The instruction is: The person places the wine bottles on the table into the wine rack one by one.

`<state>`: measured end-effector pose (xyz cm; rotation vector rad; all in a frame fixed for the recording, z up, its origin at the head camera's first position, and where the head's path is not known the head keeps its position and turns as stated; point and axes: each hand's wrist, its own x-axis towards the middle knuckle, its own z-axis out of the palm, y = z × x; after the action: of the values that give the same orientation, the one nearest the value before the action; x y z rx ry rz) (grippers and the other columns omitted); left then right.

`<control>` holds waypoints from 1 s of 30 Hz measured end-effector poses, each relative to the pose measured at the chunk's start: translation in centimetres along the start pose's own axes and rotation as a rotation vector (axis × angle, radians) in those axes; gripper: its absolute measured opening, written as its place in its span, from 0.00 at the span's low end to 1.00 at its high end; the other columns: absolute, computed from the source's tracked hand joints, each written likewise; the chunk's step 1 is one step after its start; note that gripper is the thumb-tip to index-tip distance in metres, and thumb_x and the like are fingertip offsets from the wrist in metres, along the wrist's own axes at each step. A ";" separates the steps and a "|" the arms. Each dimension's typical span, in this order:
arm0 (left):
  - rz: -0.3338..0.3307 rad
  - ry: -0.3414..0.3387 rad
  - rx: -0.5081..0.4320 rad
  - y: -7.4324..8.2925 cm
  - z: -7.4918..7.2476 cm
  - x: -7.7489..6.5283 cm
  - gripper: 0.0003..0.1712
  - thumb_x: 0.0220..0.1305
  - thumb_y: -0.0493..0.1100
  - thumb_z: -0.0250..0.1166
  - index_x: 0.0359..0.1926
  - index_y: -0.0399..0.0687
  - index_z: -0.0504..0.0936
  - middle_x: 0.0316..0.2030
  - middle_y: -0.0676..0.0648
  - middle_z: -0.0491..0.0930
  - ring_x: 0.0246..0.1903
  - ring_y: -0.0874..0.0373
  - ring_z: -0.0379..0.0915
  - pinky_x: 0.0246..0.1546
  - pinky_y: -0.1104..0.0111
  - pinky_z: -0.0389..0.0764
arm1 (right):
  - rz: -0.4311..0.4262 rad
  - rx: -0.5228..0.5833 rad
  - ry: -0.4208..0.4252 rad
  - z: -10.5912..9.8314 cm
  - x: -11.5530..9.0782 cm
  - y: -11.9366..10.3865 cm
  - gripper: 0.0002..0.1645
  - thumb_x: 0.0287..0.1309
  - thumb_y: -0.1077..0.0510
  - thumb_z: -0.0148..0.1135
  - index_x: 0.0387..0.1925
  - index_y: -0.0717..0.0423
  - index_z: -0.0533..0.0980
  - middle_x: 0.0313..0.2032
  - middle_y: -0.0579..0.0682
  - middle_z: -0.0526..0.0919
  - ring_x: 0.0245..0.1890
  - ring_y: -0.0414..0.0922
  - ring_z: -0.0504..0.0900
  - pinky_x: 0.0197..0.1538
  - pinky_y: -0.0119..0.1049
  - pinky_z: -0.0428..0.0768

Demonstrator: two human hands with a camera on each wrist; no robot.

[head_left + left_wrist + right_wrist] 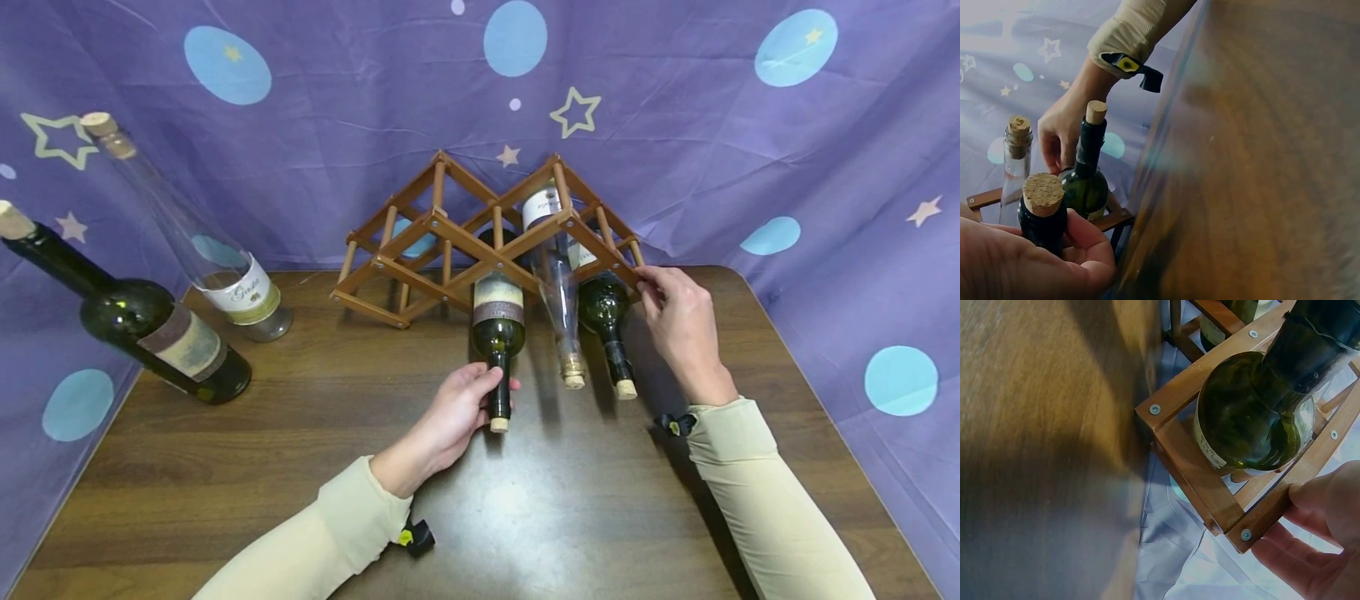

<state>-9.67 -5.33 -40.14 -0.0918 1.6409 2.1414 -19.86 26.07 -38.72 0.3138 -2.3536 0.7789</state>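
Note:
My left hand grips the neck of a green wine bottle, which lies in a wooden lattice wine rack with its corked end toward me. In the left wrist view the fingers curl round the neck just below the cork. My right hand pinches the rack's right end, thumb on the wooden bar in the right wrist view. Between the hands, a clear bottle and a second green bottle lie in the rack, corks forward.
At the left of the wooden table stand a green corked bottle and a tall clear corked bottle with a white label. The rack's left cells hold no bottles. A purple patterned curtain hangs behind the table.

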 end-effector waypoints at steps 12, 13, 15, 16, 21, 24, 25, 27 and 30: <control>0.010 0.021 -0.067 1.0 0.3 1.7 0.11 0.84 0.41 0.50 0.49 0.37 0.74 0.41 0.47 0.84 0.32 0.59 0.75 0.28 0.70 0.77 | -0.011 -0.007 0.014 0.1 -0.1 0.2 0.12 0.69 0.69 0.67 0.51 0.64 0.87 0.44 0.60 0.89 0.41 0.57 0.88 0.46 0.53 0.85; 0.009 0.025 -0.073 1.1 0.3 1.9 0.10 0.84 0.41 0.51 0.49 0.38 0.74 0.41 0.47 0.84 0.32 0.59 0.75 0.28 0.70 0.77 | -0.012 -0.007 0.014 0.1 -0.1 0.2 0.12 0.68 0.69 0.67 0.51 0.64 0.87 0.44 0.60 0.89 0.41 0.57 0.88 0.47 0.53 0.85; 0.007 0.030 -0.079 1.2 0.3 2.1 0.10 0.84 0.41 0.50 0.48 0.39 0.74 0.40 0.47 0.84 0.31 0.59 0.75 0.28 0.70 0.77 | -0.014 -0.005 0.014 0.1 -0.1 0.2 0.12 0.68 0.70 0.66 0.51 0.64 0.87 0.44 0.60 0.89 0.41 0.57 0.88 0.47 0.53 0.85; 0.008 0.030 -0.080 1.3 0.3 2.2 0.10 0.85 0.41 0.50 0.48 0.39 0.74 0.40 0.48 0.84 0.32 0.59 0.75 0.28 0.70 0.77 | -0.015 -0.005 0.014 0.1 -0.1 0.2 0.12 0.68 0.70 0.66 0.51 0.64 0.87 0.44 0.60 0.89 0.41 0.57 0.88 0.47 0.53 0.85; 0.003 0.035 -0.081 1.5 0.1 2.8 0.12 0.85 0.42 0.50 0.51 0.36 0.74 0.42 0.46 0.84 0.33 0.60 0.76 0.28 0.71 0.77 | -0.016 -0.005 0.018 0.1 -0.1 0.1 0.12 0.68 0.69 0.66 0.51 0.64 0.87 0.44 0.60 0.89 0.42 0.57 0.88 0.47 0.53 0.85; 0.005 0.035 -0.077 1.6 0.0 3.1 0.15 0.85 0.42 0.51 0.56 0.31 0.73 0.43 0.45 0.84 0.33 0.60 0.76 0.28 0.71 0.76 | -0.012 -0.005 0.019 0.1 -0.1 0.0 0.11 0.69 0.69 0.66 0.51 0.64 0.87 0.44 0.60 0.89 0.42 0.58 0.88 0.47 0.54 0.84; 0.008 0.034 -0.073 1.7 0.0 3.2 0.17 0.85 0.42 0.51 0.57 0.30 0.72 0.42 0.46 0.85 0.33 0.61 0.76 0.28 0.71 0.75 | -0.011 -0.004 0.019 0.1 -0.1 0.0 0.11 0.69 0.68 0.66 0.51 0.64 0.87 0.44 0.60 0.89 0.42 0.58 0.88 0.47 0.54 0.84; 0.010 0.036 -0.072 1.8 0.0 3.2 0.18 0.85 0.42 0.51 0.58 0.29 0.71 0.42 0.46 0.85 0.32 0.61 0.75 0.27 0.72 0.75 | -0.009 -0.003 0.021 0.2 -0.1 0.0 0.11 0.69 0.68 0.66 0.51 0.64 0.87 0.44 0.60 0.89 0.42 0.58 0.88 0.47 0.53 0.84; 0.009 0.039 -0.073 1.8 0.0 3.3 0.18 0.85 0.42 0.51 0.58 0.29 0.72 0.43 0.45 0.85 0.31 0.61 0.75 0.27 0.72 0.74 | -0.011 0.000 0.024 0.2 -0.1 0.0 0.11 0.69 0.68 0.66 0.50 0.64 0.87 0.44 0.60 0.89 0.42 0.57 0.88 0.46 0.53 0.84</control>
<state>-13.39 -4.73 -39.54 -0.1496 1.5875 2.2203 -19.85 25.95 -38.91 0.3159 -2.3275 0.7738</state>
